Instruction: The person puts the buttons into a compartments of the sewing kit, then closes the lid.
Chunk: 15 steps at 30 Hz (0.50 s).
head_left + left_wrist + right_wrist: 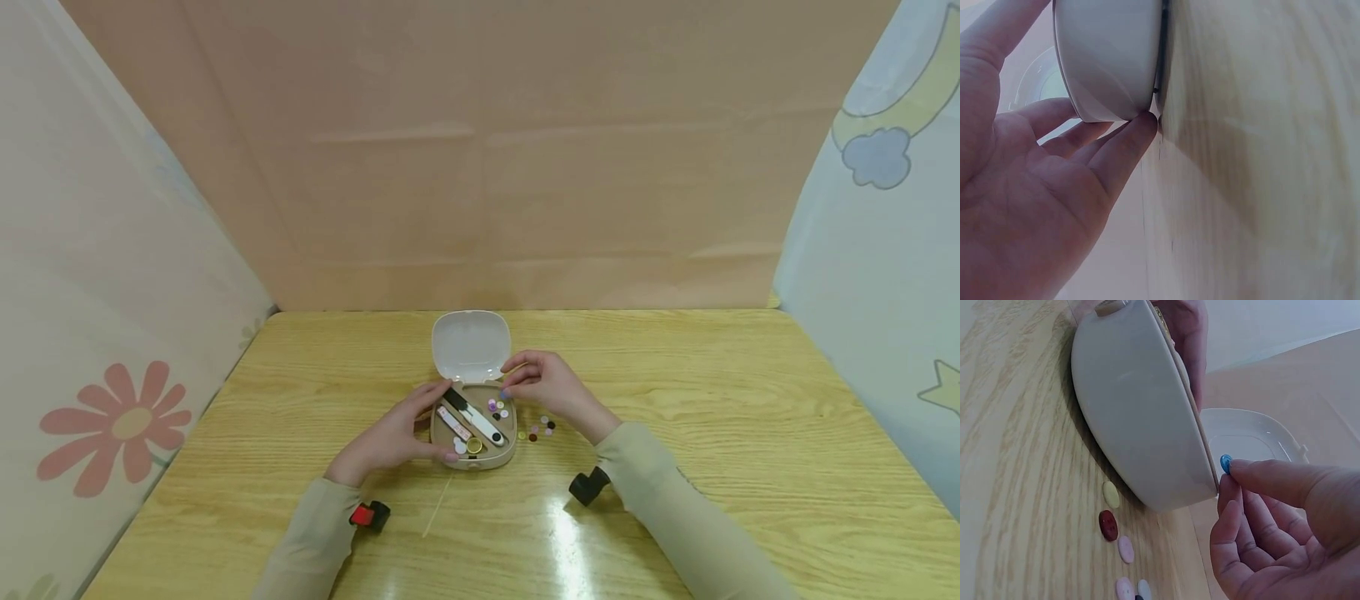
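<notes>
A white sewing kit box (480, 460) lies open on the table, its lid (471, 346) tilted up at the back. My left hand (397, 429) holds the box by its left side, thumb at the front and fingers toward the back corner; in the left wrist view the fingertips (1141, 125) press against the box wall. Between thumb and forefinger my right hand (551, 385) pinches a blue button (1226, 464) over the back right of the box. Several buttons (492, 406) lie in the right compartment. A black-and-white tool (480, 423) fills the middle slot.
In the left compartment are a pink-and-white strip (453, 423), a gold ring-shaped piece (474, 446) and white pieces. Several loose buttons (1109, 525) lie on the table right of the box. A thin pale stick (438, 506) lies in front.
</notes>
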### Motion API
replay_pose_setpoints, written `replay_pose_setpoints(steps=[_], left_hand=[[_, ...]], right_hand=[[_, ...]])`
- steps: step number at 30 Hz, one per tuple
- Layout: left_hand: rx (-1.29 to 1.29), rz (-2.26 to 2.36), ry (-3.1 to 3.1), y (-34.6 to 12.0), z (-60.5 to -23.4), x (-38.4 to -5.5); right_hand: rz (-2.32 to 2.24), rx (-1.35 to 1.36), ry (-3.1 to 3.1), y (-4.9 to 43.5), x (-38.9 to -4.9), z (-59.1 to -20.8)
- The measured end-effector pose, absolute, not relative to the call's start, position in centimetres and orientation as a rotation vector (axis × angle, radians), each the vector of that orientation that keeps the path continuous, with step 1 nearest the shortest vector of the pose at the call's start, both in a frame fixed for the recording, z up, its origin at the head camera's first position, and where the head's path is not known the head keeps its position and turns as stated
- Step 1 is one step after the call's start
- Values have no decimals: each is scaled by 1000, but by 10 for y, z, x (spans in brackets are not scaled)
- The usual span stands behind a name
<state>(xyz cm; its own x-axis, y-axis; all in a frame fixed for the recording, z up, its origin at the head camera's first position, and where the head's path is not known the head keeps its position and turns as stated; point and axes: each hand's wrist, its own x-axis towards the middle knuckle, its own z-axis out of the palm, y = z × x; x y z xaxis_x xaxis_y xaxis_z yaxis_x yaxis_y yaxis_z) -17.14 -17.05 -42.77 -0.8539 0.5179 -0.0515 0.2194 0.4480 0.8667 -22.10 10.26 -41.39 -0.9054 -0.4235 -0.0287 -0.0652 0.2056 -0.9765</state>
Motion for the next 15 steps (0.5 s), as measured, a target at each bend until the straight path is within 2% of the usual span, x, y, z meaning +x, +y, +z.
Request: replay_pose_setpoints(steps=[15], left_hand=[[632,1383,2390,-168,-428,-172]], right_hand=[[-1788,-405,2205,101,-221,-412]])
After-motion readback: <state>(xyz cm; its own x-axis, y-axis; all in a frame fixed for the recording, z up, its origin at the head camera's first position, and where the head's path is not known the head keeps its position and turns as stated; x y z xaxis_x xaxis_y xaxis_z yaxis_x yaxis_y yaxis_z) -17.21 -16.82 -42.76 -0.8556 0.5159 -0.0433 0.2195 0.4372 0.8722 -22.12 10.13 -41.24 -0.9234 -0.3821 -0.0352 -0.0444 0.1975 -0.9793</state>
